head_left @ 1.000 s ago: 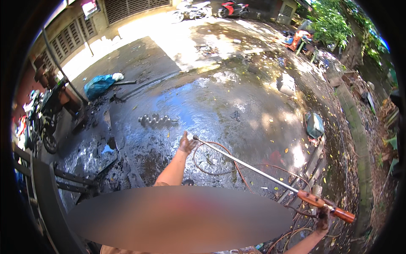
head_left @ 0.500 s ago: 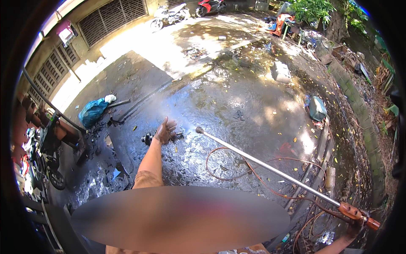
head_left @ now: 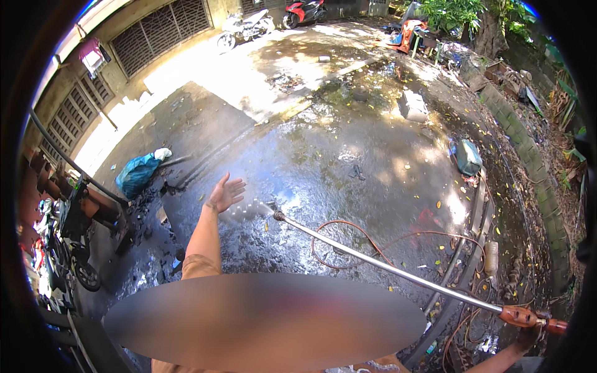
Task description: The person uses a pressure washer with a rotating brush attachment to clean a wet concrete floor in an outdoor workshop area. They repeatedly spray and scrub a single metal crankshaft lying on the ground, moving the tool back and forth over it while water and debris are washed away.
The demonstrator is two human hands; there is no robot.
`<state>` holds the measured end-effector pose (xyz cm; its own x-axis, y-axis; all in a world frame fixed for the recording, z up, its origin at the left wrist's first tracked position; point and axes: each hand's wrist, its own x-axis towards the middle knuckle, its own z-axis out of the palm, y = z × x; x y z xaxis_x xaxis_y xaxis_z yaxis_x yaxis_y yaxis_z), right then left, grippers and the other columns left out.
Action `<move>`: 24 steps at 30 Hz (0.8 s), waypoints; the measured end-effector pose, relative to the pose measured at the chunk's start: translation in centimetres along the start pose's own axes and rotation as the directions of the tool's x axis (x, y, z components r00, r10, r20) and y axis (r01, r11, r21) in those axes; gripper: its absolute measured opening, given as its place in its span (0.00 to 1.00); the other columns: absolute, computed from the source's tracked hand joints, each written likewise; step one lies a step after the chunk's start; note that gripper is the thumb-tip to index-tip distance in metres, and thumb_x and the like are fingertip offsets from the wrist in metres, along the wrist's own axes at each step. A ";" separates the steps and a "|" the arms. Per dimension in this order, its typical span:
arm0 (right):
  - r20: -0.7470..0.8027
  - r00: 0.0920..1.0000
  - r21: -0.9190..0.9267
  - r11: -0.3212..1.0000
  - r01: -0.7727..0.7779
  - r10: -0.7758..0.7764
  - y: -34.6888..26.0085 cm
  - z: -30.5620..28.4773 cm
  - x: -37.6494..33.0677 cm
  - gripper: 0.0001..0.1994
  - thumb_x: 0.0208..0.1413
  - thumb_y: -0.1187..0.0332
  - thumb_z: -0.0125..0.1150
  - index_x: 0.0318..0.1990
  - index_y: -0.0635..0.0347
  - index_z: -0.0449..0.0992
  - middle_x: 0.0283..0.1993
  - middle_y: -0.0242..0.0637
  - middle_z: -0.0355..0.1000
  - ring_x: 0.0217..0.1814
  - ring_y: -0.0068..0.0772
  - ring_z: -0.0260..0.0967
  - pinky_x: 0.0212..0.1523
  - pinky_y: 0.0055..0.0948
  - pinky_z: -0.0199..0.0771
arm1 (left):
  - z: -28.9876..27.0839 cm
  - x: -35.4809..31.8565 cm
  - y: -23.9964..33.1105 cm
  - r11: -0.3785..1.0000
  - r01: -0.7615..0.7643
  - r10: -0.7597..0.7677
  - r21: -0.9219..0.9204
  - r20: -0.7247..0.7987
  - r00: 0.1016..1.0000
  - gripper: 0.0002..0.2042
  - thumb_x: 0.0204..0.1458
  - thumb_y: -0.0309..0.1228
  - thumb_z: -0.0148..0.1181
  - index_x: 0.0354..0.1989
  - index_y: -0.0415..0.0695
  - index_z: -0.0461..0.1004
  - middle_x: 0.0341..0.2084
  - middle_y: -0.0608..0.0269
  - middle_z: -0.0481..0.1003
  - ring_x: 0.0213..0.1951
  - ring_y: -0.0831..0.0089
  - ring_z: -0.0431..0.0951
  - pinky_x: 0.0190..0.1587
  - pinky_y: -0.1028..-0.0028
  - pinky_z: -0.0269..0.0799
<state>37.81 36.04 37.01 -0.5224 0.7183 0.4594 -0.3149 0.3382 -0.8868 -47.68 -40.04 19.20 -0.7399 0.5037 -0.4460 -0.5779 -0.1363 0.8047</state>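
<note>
**Spray lance: right hand grips, left hand free at the nozzle end**

I note the right hand point(head_left: 528, 339) closed on the orange handle of the spray lance point(head_left: 385, 268). Its long axis runs from lower right up-left over the wet concrete point(head_left: 348, 143). The left hand point(head_left: 225, 193), fingers spread and empty, hovers just left of the nozzle, not touching.

Wet grey concrete yard floor point(head_left: 348, 155), part sunlit, part shaded. Building wall with metal grille windows point(head_left: 158, 28) at upper left. Low stone kerb point(head_left: 528, 168) and green foliage point(head_left: 454, 12) at right.
</note>
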 end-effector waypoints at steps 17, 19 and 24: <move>0.199 0.974 -0.047 0.992 0.121 -0.110 0.4 -1.4 3.2 0.27 0.63 0.50 0.47 0.61 0.61 0.58 0.59 0.38 0.62 0.60 0.38 0.63 0.64 0.43 0.60 | -2.4 -4.7 1.1 -0.685 0.273 0.377 0.675 0.008 0.926 0.35 0.54 0.50 0.50 0.68 0.47 0.54 0.67 0.46 0.52 0.71 0.49 0.39 0.69 0.47 0.31; 0.127 0.988 -0.259 0.958 0.123 -0.092 1.2 -2.4 3.7 0.31 0.60 0.45 0.50 0.60 0.59 0.58 0.58 0.37 0.60 0.60 0.39 0.61 0.64 0.48 0.59 | -1.6 -4.7 1.1 -0.747 0.242 0.360 0.620 0.071 0.930 0.34 0.55 0.50 0.47 0.68 0.48 0.53 0.68 0.48 0.51 0.71 0.50 0.37 0.69 0.45 0.29; 0.144 0.989 -0.079 0.996 0.051 -0.040 1.7 0.1 4.7 0.34 0.56 0.44 0.56 0.61 0.57 0.57 0.57 0.35 0.60 0.59 0.38 0.60 0.65 0.51 0.57 | 0.1 -4.4 0.2 -0.861 0.196 0.289 0.469 0.136 0.947 0.31 0.57 0.49 0.41 0.68 0.49 0.54 0.68 0.50 0.50 0.72 0.52 0.36 0.69 0.44 0.26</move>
<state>34.74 39.95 37.65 -0.6184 0.6090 0.4966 -0.2782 0.4214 -0.8632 -44.48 -42.19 21.33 -0.8213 0.5541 -0.1362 0.5144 0.6159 -0.5966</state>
